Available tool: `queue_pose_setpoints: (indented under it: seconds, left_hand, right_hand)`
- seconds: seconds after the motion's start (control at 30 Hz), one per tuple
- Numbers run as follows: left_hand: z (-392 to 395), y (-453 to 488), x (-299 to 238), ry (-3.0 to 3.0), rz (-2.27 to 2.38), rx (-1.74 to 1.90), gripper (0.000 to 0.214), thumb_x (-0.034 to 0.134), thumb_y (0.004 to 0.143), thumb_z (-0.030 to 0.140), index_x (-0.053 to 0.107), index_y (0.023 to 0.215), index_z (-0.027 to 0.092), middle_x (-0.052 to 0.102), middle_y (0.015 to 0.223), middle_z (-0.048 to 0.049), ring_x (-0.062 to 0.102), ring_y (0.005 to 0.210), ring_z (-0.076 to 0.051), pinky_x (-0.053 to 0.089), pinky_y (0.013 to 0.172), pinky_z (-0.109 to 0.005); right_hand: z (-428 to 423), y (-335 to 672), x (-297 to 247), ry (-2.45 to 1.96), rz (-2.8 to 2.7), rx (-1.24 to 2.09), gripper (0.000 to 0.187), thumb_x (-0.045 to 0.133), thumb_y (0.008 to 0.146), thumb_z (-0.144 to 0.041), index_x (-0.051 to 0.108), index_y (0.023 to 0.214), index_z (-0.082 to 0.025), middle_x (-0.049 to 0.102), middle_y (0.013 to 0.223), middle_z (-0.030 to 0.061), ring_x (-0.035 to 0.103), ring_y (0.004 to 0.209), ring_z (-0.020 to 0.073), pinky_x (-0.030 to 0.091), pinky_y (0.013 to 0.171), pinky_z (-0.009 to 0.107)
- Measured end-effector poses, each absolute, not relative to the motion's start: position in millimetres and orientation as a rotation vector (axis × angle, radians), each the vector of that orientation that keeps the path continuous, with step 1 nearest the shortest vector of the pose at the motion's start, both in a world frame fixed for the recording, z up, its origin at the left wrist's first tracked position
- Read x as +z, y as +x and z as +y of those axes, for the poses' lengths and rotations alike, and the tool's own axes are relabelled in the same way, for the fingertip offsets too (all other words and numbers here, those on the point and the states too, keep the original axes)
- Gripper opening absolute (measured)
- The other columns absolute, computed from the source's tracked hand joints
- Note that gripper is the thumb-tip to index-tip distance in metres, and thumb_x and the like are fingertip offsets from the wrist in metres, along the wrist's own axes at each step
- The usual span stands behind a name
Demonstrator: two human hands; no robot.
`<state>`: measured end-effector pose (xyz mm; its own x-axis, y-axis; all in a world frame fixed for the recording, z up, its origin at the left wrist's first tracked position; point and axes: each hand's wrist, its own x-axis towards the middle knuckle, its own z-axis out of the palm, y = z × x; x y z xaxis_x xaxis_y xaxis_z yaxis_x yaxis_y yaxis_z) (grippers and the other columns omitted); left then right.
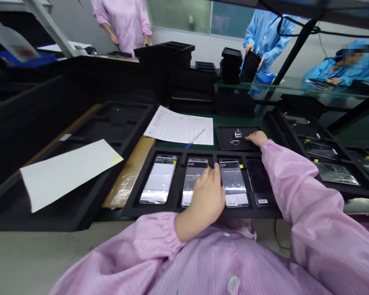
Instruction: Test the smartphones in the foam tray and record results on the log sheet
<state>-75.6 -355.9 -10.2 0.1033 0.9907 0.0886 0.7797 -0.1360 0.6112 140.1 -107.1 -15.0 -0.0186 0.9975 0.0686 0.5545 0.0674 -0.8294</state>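
Left hand [206, 196]: fingers pressed together, tips touching the edge of a smartphone [233, 184] in a black foam tray [252, 212].
Right hand [256, 138]: fingers pressed together, lying on a black mat [224, 143] near a small metal part [237, 134].

Printed sheet [178, 125] and phone label [262, 201]: writing too small, nothing legible, sry.

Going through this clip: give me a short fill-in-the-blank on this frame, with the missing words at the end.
The hand lying over the phones is the person's ____ one.
The other hand rests on a ____ mat.
The pen lying on the printed sheet is ____.

Missing words: left, black, blue.
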Motion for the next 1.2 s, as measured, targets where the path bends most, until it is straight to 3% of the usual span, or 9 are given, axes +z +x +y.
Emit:
queue_pose_setpoints:
  seconds: [0.13,0.2,0.3,0.37,0.5,0.63,0.73,0.87,1.2]
  left_hand:
    - [-350,-42,-17,1.639,1.405,0.661,0.091,0.063,0.078,0.022,0.019,0.155,0.001,0.032,0.157,-0.032,0.02,0.151,-0.044,0.024,0.119,-0.057]
    - [-345,-34,-22,1.269,1.297,0.887,0.095,0.069,0.075,0.025,0.021,0.156,0.007,0.032,0.158,-0.0283,0.029,0.148,-0.04,0.027,0.119,-0.052]
    - [-334,-25,-28,0.795,1.183,1.079,0.079,0.072,0.073,0.021,0.04,0.144,0.015,0.057,0.138,-0.0202,0.057,0.126,-0.032,0.041,0.109,-0.048]
    - [-325,-22,-31,0.697,1.147,1.057,0.057,0.075,0.066,0.014,0.057,0.121,0.014,0.069,0.112,-0.0146,0.067,0.105,-0.03,0.05,0.096,-0.045]
    - [-314,-29,-21,0.595,1.074,1.052,0.026,0.072,0.064,0.006,0.06,0.085,0.015,0.068,0.077,-0.006,0.068,0.074,-0.023,0.056,0.071,-0.037]
    - [-316,-50,9,0.492,0.993,1.188,0.015,0.064,0.074,0.01,0.058,0.087,0.015,0.069,0.086,-0.0067,0.069,0.078,-0.019,0.056,0.07,-0.032]
    - [-324,-57,27,0.462,0.937,1.232,0.012,0.064,0.076,0.01,0.059,0.086,0.014,0.07,0.091,-0.0083,0.069,0.085,-0.02,0.056,0.075,-0.033]
    - [-335,-52,33,0.402,0.899,1.313,0.021,0.065,0.075,0.008,0.059,0.094,0.013,0.07,0.094,-0.0078,0.07,0.089,-0.022,0.056,0.083,-0.037]
    - [-344,-47,31,0.528,0.874,1.453,0.035,0.067,0.079,0.016,0.05,0.11,0.019,0.07,0.096,-0.0031,0.07,0.091,-0.02,0.056,0.082,-0.034]
  right_hand:
    - [-131,141,3,-1.564,-1.505,0.878,0.028,0.076,0.076,-0.026,0.051,0.062,-0.022,0.062,0.061,0.0058,0.065,0.07,0.0229,0.051,0.065,0.037]
    - [-159,141,17,-1.484,-1.466,0.92,0.024,0.075,0.076,-0.028,0.053,0.07,-0.021,0.067,0.071,0.0059,0.066,0.07,0.0193,0.052,0.062,0.032]
    - [-220,137,37,-1.242,-1.423,1.074,0.027,0.081,0.072,-0.035,0.06,0.081,-0.021,0.071,0.079,0.0044,0.068,0.073,0.0171,0.055,0.063,0.027]
    - [-265,133,45,-1.136,-1.38,1.202,0.036,0.086,0.071,-0.039,0.067,0.095,-0.021,0.073,0.08,0.0039,0.069,0.072,0.0176,0.057,0.062,0.028]
    - [-337,128,40,-1.167,-1.244,1.404,0.036,0.088,0.071,-0.042,0.074,0.096,-0.02,0.075,0.08,0.0069,0.073,0.074,0.022,0.063,0.063,0.032]
    - [-370,122,23,-1.15,-1.106,1.617,0.032,0.087,0.072,-0.045,0.07,0.081,-0.019,0.076,0.077,0.0079,0.075,0.068,0.0221,0.064,0.056,0.029]
    - [-376,111,14,-1.08,-1.027,1.68,0.034,0.084,0.075,-0.046,0.061,0.075,-0.02,0.078,0.088,0.0087,0.077,0.082,0.0246,0.065,0.059,0.029]
    - [-375,96,9,-1.013,-0.99,1.684,0.041,0.083,0.074,-0.049,0.054,0.072,-0.021,0.078,0.094,0.0092,0.076,0.094,0.0285,0.065,0.062,0.032]
    - [-372,95,9,-1.008,-0.981,1.733,0.041,0.082,0.075,-0.048,0.053,0.071,-0.02,0.078,0.086,0.0104,0.077,0.08,0.0258,0.06,0.05,0.024]
